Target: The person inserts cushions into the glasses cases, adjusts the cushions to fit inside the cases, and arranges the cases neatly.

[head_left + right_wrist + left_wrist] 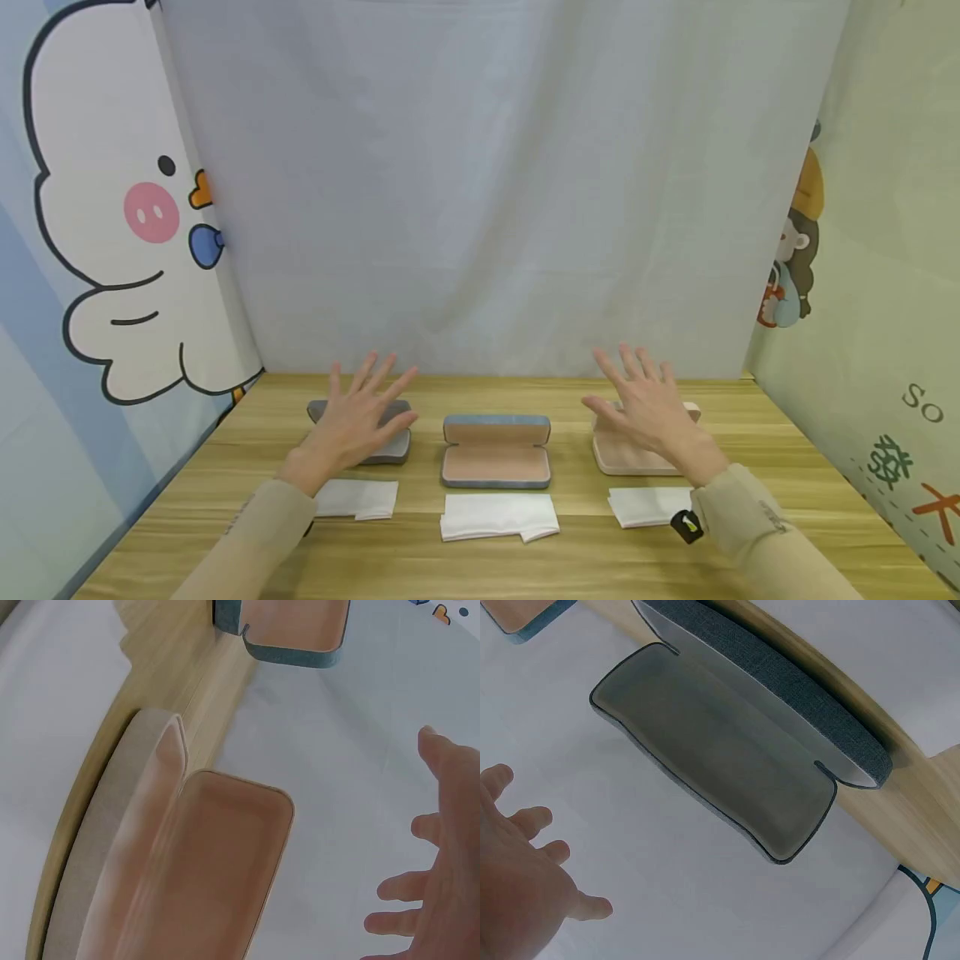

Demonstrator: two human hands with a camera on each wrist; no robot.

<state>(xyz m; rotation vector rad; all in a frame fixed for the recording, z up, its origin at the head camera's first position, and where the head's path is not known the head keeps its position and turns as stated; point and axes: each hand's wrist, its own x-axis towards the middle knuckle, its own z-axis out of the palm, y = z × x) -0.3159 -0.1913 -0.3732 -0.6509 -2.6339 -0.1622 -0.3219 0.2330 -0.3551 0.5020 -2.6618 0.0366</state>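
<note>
Fingers spread, my left hand [352, 427] hovers over an open dark grey glasses case [392, 452], covering part of it in the head view. The left wrist view shows that case's grey lining, bare inside. My right hand [651, 412], also spread and holding nothing, overlaps an open cream glasses case [611, 457]. Its pinkish interior shows bare in the right wrist view. Between the two hands stands an open blue glasses case [497, 468] with a pink lining and nothing in it.
A folded white cloth lies in front of each case: the left cloth [358, 498], the middle cloth [495, 515] and the right cloth [647, 506]. A small black item [687, 526] sits by the right sleeve. A pale curtain [480, 183] hangs behind the wooden table [420, 567].
</note>
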